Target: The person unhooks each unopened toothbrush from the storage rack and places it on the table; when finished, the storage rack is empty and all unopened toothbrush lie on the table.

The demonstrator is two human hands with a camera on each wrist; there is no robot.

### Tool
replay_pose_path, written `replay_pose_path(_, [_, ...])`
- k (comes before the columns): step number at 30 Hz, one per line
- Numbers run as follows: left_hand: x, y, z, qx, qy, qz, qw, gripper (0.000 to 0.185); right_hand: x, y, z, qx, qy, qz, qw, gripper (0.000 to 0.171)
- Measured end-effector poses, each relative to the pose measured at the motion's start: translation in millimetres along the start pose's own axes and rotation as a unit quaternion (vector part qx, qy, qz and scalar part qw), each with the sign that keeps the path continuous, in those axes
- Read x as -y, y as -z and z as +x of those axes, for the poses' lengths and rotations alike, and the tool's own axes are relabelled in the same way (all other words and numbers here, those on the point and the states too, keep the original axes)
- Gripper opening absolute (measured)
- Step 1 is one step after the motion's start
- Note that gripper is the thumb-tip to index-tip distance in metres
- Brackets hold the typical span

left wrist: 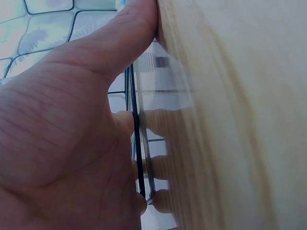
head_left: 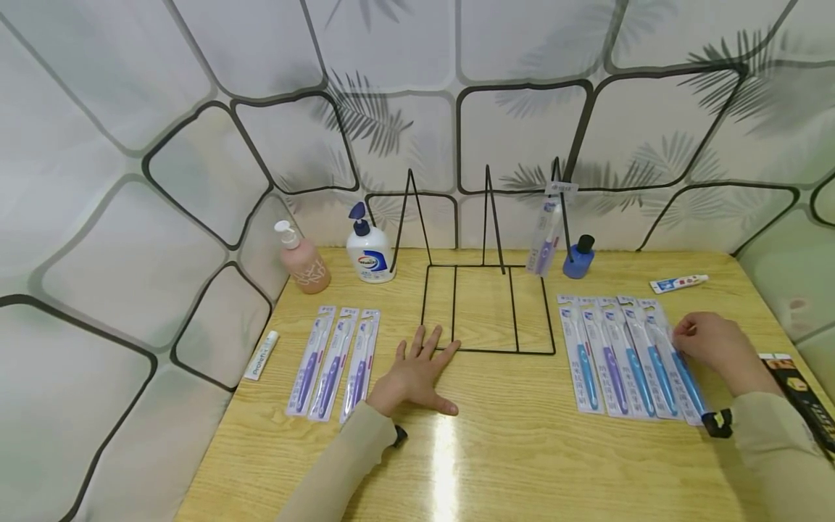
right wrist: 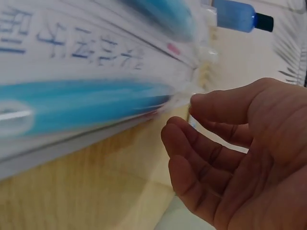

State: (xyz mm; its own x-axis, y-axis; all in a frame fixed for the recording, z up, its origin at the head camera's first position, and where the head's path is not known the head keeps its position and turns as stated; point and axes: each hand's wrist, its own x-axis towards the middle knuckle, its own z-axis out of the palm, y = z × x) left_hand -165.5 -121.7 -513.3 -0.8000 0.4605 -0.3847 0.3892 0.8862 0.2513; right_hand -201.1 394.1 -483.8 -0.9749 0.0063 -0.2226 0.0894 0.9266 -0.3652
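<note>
My left hand lies spread on the table, its fingertips at the front wire of a black wire rack. With thumb and curled fingers, my right hand pinches the edge of the rightmost blue toothbrush in its clear package. In the right wrist view, the thumb meets the edge of that package, beside the blue handle. Left of it lie several more packaged toothbrushes, blue and purple. One purple packaged toothbrush stands upright against the rack's right upright.
Three purple packaged toothbrushes lie left of my left hand. Behind stand a pink pump bottle, a white pump bottle and a blue bottle. Toothpaste tubes lie at both sides, and a black box far right.
</note>
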Motion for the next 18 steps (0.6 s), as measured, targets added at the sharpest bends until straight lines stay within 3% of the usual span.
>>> replay_pose_path(4, [-0.6,0.9,-0.4,0.001,0.002,0.003,1.0,0.124,13.2,4.5,-1.1,-0.029,0.019,-0.004,0.999,0.023])
replay_pose_path(8, [-0.5,1.4,-0.9,0.001,0.003,0.003,1.0,0.124,41.8,3.2,-1.8,-0.089,0.073,0.018,0.993,0.022])
replay_pose_path(18, [-1.1,-0.1,-0.4,-0.001,0.001,0.001,1.0,0.124,129.7,-5.6,4.0,-0.202,0.204,0.114,0.951,0.018])
